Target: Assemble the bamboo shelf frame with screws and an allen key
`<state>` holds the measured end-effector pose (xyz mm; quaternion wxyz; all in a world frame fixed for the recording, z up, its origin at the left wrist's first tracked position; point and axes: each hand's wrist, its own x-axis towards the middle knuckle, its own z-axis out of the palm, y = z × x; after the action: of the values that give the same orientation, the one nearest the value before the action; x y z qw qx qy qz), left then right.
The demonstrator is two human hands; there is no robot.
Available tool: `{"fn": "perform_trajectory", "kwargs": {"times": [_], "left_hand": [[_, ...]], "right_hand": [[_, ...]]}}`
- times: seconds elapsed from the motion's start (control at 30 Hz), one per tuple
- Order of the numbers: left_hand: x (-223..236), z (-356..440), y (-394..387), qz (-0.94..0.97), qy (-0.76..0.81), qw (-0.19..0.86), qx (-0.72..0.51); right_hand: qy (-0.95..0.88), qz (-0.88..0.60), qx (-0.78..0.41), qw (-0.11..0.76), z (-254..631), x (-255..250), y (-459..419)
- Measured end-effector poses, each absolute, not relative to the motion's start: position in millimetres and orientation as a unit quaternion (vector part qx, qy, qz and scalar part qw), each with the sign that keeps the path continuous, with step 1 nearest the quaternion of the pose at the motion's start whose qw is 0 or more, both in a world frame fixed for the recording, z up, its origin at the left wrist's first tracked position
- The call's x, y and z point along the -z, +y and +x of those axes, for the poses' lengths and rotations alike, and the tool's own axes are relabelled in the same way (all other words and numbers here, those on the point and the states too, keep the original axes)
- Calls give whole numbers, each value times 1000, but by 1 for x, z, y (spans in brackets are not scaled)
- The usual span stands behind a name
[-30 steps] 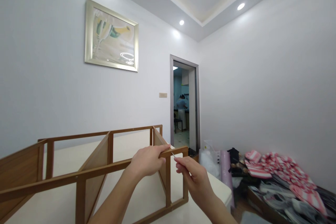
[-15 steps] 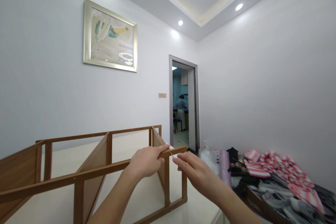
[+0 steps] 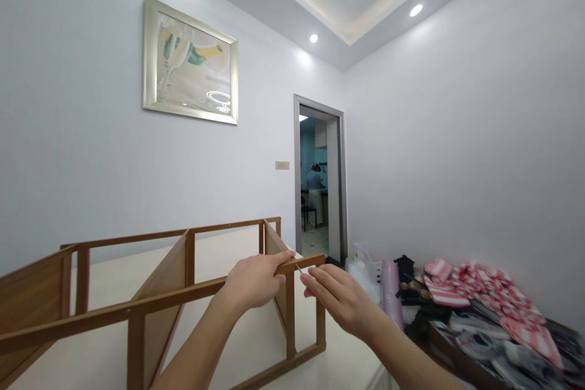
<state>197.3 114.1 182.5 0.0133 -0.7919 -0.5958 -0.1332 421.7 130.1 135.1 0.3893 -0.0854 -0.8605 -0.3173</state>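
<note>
A brown wooden shelf frame (image 3: 178, 300) lies on its side, with several panels set across it. Near its right end, my left hand (image 3: 256, 280) is closed over the upper rail, index finger stretched along the wood. My right hand (image 3: 340, 295) pinches a thin metal rod (image 3: 298, 268), which looks like an Allen key. The rod's tip meets the rail just right of my left fingertips, where an upright joins it. My right fingers hide most of the rod.
The frame rests on a white tabletop (image 3: 219, 338). To the right are a purple roll (image 3: 390, 289), red-and-white striped cloth (image 3: 484, 289) and an open box (image 3: 450, 347) of plastic-wrapped things. Through a doorway (image 3: 297, 177), a person (image 3: 314, 189) stands in another room.
My right fingers have shifted very slightly around the rod, the hand turning a little. My left hand and the shelf frame stay in place.
</note>
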Motion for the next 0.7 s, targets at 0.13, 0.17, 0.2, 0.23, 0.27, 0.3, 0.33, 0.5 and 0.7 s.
{"fn": "perform_trajectory", "kwargs": {"times": [0.13, 0.17, 0.2, 0.23, 0.27, 0.3, 0.33, 0.5, 0.7], "left_hand": [[-182, 197, 114, -792, -594, 16, 137], [-182, 197, 114, -792, -594, 16, 138], [-182, 197, 113, -792, -594, 16, 137], [-182, 197, 113, -792, -594, 16, 137], [-182, 197, 113, -792, -595, 15, 137], [-182, 198, 113, -792, -595, 15, 137], [-182, 198, 112, -792, -594, 14, 138], [-181, 198, 113, -794, -592, 21, 140], [-180, 197, 113, -795, -590, 30, 139]], "right_hand": [[-856, -73, 320, 399, 419, -132, 134], [-855, -71, 319, 404, 418, -131, 135], [-853, -70, 318, 409, 417, -130, 136], [-849, -71, 318, 415, 416, -129, 137], [-845, -75, 320, 421, 414, -128, 138], [-840, -78, 326, 427, 413, -127, 139], [-833, -82, 334, 433, 411, -125, 140], [-798, -110, 355, 474, 403, -118, 142], [-769, -153, 346, 516, 394, -107, 141]]}}
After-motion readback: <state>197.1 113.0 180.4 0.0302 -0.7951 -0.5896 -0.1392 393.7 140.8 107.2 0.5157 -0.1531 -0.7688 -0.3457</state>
